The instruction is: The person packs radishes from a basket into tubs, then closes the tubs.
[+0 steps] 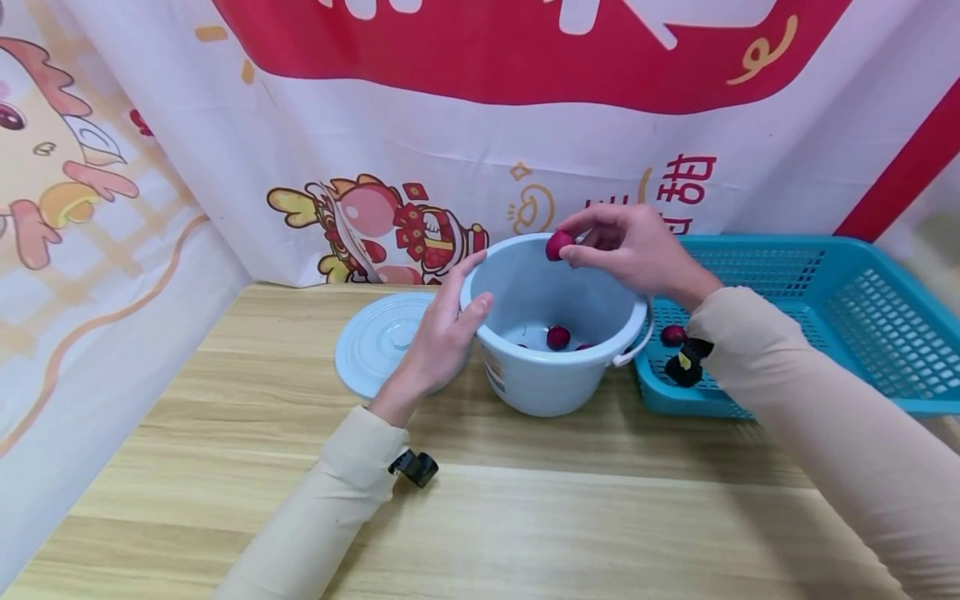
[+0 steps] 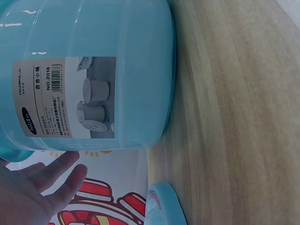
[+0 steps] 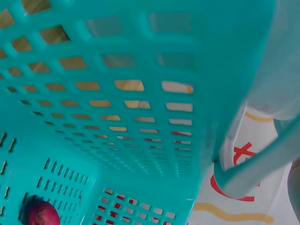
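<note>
The grip of the right hand (image 1: pixel 633 250) is pinching a small red fruit (image 1: pixel 558 245) between thumb and fingertips, holding it above the far rim of the pale blue bucket (image 1: pixel 551 379); the grip of the left hand (image 1: pixel 442 333) is lying wide and relaxed, fingers straight, pressing against the bucket's left side with the thumb at the rim. Inside the bucket another red fruit (image 1: pixel 557 337) is sitting on the bottom, with bits of red showing beside it; the bucket's white handle (image 1: pixel 633 346) is hanging down on the right side. In the left wrist view a paper label (image 2: pixel 63 97) on the bucket wall is reading "COLORFUL Life", "NO.2018" and a dark oval logo "jiaLiXin", with Chinese characters, a barcode and small pictures of lidded buckets; the finer print is too small to read. The bucket's round lid (image 1: pixel 378 342) is lying flat on the wooden worktop (image 1: pixel 525 517), just left of the bucket and partly behind the left hand. A teal slotted basket (image 1: pixel 862 333) is standing just right of the bucket, touching or nearly touching it; one more red fruit (image 1: pixel 672 335) is resting on its floor near the left end. Behind the worktop a white banner (image 1: pixel 480 142) with red shapes, cartoon figures and red Chinese characters is hanging; the characters are partly hidden by the right hand.
</note>
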`<state>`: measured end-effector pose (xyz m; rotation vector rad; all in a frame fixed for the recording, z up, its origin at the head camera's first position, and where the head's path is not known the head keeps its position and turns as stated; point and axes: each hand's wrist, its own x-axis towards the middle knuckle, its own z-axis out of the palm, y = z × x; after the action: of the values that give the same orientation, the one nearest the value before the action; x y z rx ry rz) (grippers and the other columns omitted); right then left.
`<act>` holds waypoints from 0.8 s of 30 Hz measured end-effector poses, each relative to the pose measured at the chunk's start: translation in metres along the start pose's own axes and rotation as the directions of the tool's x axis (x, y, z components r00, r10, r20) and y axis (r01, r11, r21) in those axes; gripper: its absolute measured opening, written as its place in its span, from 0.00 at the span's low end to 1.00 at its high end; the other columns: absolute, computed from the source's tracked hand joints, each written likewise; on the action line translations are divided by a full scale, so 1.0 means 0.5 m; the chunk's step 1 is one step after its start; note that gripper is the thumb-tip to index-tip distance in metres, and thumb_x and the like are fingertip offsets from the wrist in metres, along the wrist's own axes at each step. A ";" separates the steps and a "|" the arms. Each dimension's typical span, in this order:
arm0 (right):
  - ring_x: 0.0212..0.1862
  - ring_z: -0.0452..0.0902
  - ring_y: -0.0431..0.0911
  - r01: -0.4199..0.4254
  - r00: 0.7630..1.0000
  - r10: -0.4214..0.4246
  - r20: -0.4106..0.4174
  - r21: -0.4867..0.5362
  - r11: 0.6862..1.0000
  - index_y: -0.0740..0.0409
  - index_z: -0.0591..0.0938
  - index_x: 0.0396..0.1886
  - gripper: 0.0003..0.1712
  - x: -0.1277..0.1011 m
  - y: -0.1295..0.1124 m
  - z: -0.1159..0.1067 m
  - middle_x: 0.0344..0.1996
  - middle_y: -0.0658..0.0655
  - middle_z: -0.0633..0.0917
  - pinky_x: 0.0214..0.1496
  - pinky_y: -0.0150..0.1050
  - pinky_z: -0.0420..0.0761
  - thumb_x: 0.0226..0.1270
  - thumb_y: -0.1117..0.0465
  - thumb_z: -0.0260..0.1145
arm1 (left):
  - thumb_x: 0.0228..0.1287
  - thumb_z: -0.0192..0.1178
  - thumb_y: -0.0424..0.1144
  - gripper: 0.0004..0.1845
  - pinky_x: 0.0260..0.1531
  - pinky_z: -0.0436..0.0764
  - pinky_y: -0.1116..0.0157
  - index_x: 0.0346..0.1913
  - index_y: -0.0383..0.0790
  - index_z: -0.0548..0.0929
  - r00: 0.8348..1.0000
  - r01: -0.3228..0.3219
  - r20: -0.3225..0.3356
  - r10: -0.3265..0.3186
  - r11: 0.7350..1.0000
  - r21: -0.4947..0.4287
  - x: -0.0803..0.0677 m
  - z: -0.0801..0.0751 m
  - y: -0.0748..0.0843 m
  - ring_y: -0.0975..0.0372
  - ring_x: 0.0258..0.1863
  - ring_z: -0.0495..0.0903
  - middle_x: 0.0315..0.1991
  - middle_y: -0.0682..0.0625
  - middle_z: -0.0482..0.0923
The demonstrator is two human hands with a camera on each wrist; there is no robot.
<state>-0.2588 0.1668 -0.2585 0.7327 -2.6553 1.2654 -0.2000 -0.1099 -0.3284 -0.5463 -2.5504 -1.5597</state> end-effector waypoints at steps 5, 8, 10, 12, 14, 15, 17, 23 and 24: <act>0.42 0.85 0.49 0.032 0.999 -0.031 0.016 -0.033 0.999 0.49 0.88 0.60 0.23 -0.001 0.002 0.013 0.46 0.56 0.91 0.41 0.32 0.86 0.66 0.52 0.78 | 0.80 0.47 0.55 0.35 0.71 0.77 0.40 0.85 0.59 0.54 1.000 -0.003 -0.002 0.003 1.000 0.003 0.001 0.002 -0.001 0.50 0.78 0.66 0.84 0.51 0.56; 0.42 0.85 0.50 0.044 0.999 -0.043 0.029 -0.043 0.998 0.49 0.88 0.60 0.23 -0.003 0.003 0.018 0.47 0.55 0.91 0.42 0.34 0.85 0.65 0.53 0.79 | 0.79 0.47 0.55 0.35 0.72 0.76 0.40 0.85 0.59 0.54 1.000 -0.002 -0.003 0.002 1.000 0.009 0.000 0.002 -0.001 0.50 0.78 0.65 0.84 0.51 0.56; 0.42 0.84 0.49 0.049 0.998 -0.047 0.037 -0.057 0.997 0.49 0.88 0.60 0.24 -0.002 0.005 0.020 0.47 0.55 0.91 0.43 0.36 0.85 0.65 0.54 0.79 | 0.79 0.47 0.56 0.35 0.72 0.76 0.40 0.85 0.59 0.54 1.000 -0.001 -0.005 0.001 1.000 0.013 0.000 0.002 -0.001 0.50 0.78 0.65 0.84 0.51 0.56; 0.42 0.84 0.49 0.052 0.997 -0.048 0.053 -0.071 0.996 0.48 0.88 0.60 0.24 -0.002 0.006 0.023 0.47 0.54 0.91 0.44 0.39 0.86 0.65 0.54 0.79 | 0.79 0.47 0.56 0.35 0.72 0.76 0.40 0.85 0.59 0.54 1.000 0.002 -0.005 -0.002 1.000 0.014 0.000 0.001 -0.002 0.50 0.78 0.66 0.84 0.51 0.57; 0.42 0.84 0.49 0.054 0.996 -0.048 0.072 -0.085 0.995 0.47 0.88 0.60 0.23 -0.001 0.006 0.024 0.46 0.53 0.91 0.45 0.41 0.85 0.65 0.54 0.79 | 0.79 0.47 0.57 0.35 0.71 0.77 0.40 0.85 0.60 0.54 1.000 0.006 -0.006 -0.006 1.000 0.012 0.000 0.000 -0.002 0.50 0.78 0.66 0.84 0.51 0.57; 0.42 0.84 0.49 0.054 0.996 -0.047 0.082 -0.088 0.995 0.47 0.88 0.59 0.23 -0.001 0.006 0.025 0.46 0.53 0.91 0.45 0.42 0.85 0.65 0.54 0.79 | 0.79 0.47 0.58 0.36 0.71 0.77 0.40 0.85 0.61 0.54 1.000 0.008 -0.005 -0.008 1.000 0.010 -0.001 0.000 -0.002 0.50 0.78 0.66 0.84 0.51 0.57; 0.42 0.84 0.49 0.056 0.994 -0.047 0.099 -0.095 0.994 0.46 0.89 0.59 0.22 -0.002 0.005 0.026 0.46 0.53 0.91 0.45 0.43 0.85 0.65 0.53 0.79 | 0.79 0.47 0.58 0.36 0.70 0.78 0.40 0.84 0.61 0.54 1.000 0.011 -0.003 -0.011 1.000 0.003 0.000 0.000 -0.003 0.50 0.78 0.66 0.83 0.51 0.58; 0.43 0.83 0.50 0.063 0.991 -0.050 0.121 -0.106 0.992 0.47 0.89 0.58 0.22 -0.007 0.005 0.024 0.48 0.54 0.91 0.46 0.42 0.85 0.64 0.54 0.79 | 0.79 0.47 0.56 0.35 0.71 0.76 0.40 0.85 0.61 0.54 1.000 -0.001 0.000 0.001 1.000 -0.004 0.000 0.001 -0.002 0.51 0.79 0.65 0.84 0.51 0.57; 0.43 0.83 0.50 0.064 0.991 -0.051 0.124 -0.107 0.992 0.47 0.89 0.58 0.22 -0.008 0.005 0.023 0.48 0.54 0.91 0.45 0.42 0.85 0.64 0.54 0.79 | 0.79 0.47 0.56 0.35 0.72 0.76 0.40 0.85 0.61 0.54 1.000 -0.004 0.000 0.004 1.000 -0.003 0.000 0.002 -0.002 0.51 0.79 0.65 0.84 0.51 0.57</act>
<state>-0.2552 0.1610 -0.2685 0.8887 -2.7509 1.0818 -0.2003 -0.1096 -0.3296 -0.5510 -2.5465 -1.5623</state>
